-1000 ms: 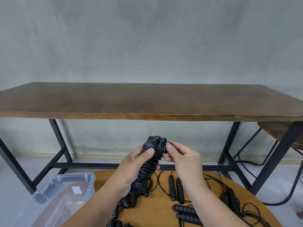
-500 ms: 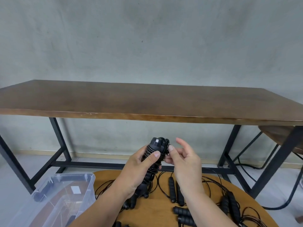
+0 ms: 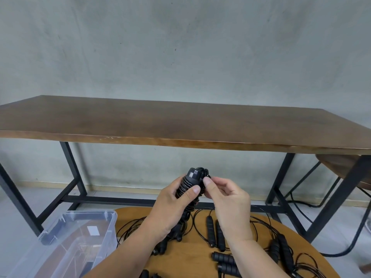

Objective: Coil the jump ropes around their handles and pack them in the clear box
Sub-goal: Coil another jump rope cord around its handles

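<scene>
- Head view: the grey concrete wall fills the background behind everything.
- A long dark wooden table on black metal legs stands across the room in front of me.
- My round wooden counter sits low and near, strewn with loose jump ropes and their black handles.
- The clear box stands at the counter's left edge, lid off; what lies inside I cannot tell.
- My left hand is wrapped around the coiled jump rope, held upright above the counter.
- My right hand pinches the cord at the bundle's top end.
</scene>
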A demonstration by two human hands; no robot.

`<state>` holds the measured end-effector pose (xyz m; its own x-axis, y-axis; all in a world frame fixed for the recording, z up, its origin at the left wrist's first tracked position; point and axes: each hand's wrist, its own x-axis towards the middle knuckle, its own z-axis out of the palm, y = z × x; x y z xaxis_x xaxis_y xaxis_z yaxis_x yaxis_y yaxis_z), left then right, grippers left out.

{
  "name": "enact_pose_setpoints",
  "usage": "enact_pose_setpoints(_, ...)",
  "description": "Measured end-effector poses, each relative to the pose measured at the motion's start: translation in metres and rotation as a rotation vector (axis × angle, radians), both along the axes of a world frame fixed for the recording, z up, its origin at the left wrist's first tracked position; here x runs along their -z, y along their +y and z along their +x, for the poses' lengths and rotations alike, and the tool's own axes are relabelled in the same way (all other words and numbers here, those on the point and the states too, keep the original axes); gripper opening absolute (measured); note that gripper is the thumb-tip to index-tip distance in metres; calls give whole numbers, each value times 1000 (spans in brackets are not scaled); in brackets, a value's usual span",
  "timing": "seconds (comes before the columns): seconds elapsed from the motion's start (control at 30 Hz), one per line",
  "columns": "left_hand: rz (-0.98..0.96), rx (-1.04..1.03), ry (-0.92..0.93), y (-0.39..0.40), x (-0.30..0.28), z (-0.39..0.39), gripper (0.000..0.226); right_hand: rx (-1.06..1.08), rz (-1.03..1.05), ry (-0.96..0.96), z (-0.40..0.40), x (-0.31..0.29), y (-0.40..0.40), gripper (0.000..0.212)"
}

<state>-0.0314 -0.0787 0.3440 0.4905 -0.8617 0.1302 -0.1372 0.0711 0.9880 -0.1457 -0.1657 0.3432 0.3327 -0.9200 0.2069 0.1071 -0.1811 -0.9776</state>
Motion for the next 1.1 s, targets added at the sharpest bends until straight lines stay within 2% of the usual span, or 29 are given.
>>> enact_pose_setpoints(0.13,13,-7,-79,1,0,1,44,19,55,0,3,-6,0,12)
enact_pose_setpoints(0.27,22,-20,-95,5,-3,2,35,-26,168,-54,3,-8,1,8)
enact_pose_setpoints(0.5,23,-18,-108,11,-5,2,33,-152,316,-79,-4,-12,-5,13)
enact_pose_setpoints(0.67,74,-15,-170,11,-1,4,33,-120,268,58,-2,-16,-5,5)
enact_pose_setpoints(0.87,105,1,-208,10,4,0,33,-42,202,155,-1,-9,-4,19)
enact_pose_setpoints(1.0,111,-16,-224,8,8,0,44,-83,331,62,0,-4,-6,15)
enact_pose_setpoints(1.1,108,-40,-238,7,10,3,38,-202,468,-60,0,-4,-9,13)
